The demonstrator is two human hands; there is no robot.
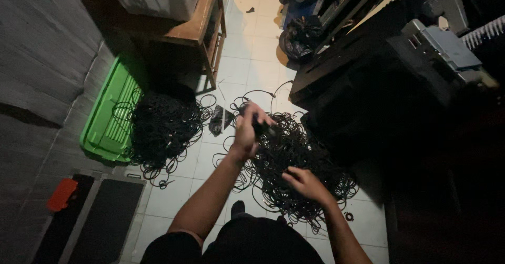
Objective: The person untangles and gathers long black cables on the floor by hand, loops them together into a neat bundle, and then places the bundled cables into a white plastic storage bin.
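Tangled heap of thin black cables (294,164) on pale tiled floor (252,58), right of green plastic crate (108,122). Left hand (247,130) closed round dark cable bundle (261,127), raised. Right hand (305,184) pinching strand in heap. Untangling judged underway; steady separating pull called for next.

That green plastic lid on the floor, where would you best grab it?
Take the green lid by its long outer edge on the grey wall side, coming from above. It lies flat, and black cables spill over its other edge, so that bare rim looks easiest.
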